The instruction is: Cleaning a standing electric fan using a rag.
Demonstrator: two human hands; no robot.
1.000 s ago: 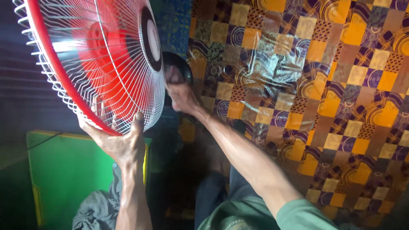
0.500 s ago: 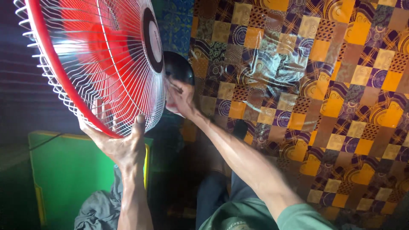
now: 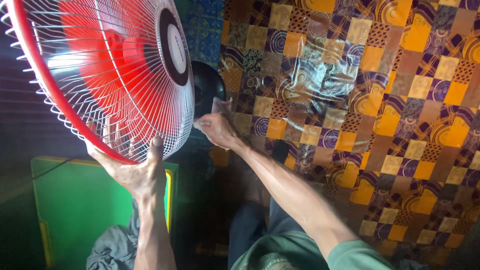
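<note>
A fan [image 3: 110, 70] with a white wire guard, a red rim and red blades fills the upper left. My left hand [image 3: 132, 170] grips the lower edge of its guard, thumb on the front wires, fingers behind. My right hand [image 3: 215, 130] is closed on a small pale cloth [image 3: 220, 106] pressed against the guard's right edge. Behind that hand sits a round black part [image 3: 207, 85] of the fan.
A patterned orange, purple and brown floor covering [image 3: 380, 100] spreads across the right. A green flat panel with a yellow edge [image 3: 80, 200] lies at the lower left. My legs in dark trousers [image 3: 250, 225] and a grey cloth [image 3: 112, 245] are at the bottom.
The fan has tilted and shifted left. My right hand has dropped from the black part down along the guard's right edge, and the cloth now shows above it.
</note>
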